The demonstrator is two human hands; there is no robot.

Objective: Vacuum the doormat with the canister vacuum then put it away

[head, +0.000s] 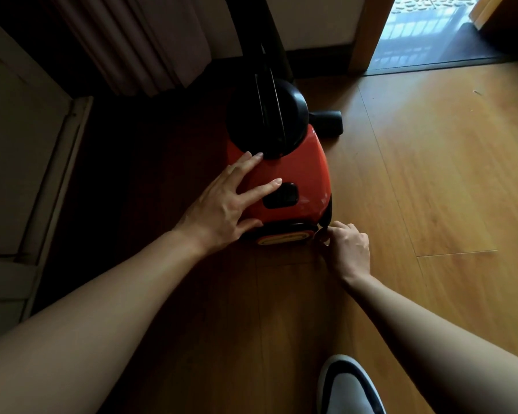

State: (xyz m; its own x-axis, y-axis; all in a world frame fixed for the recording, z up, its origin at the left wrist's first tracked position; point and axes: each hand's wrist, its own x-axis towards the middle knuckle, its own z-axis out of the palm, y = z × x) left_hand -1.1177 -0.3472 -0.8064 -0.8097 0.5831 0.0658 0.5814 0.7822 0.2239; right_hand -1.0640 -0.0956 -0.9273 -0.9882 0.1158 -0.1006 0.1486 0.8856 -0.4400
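**One Camera, Looking Down From the Head**

There is only one view. The camera sits on the person's head. It looks forward and down at the wooden floor. It sees wide, so it takes in a lot at once.

The left arm and the right arm reach in from under the camera, one on each side. A shoe shows on the floor right below it.

The red canister vacuum stands on the floor straight ahead, close enough for the arms to reach.

The view goes as far as the far edge of the floor. A curtain hangs there on the left. A doorway opens there on the right.
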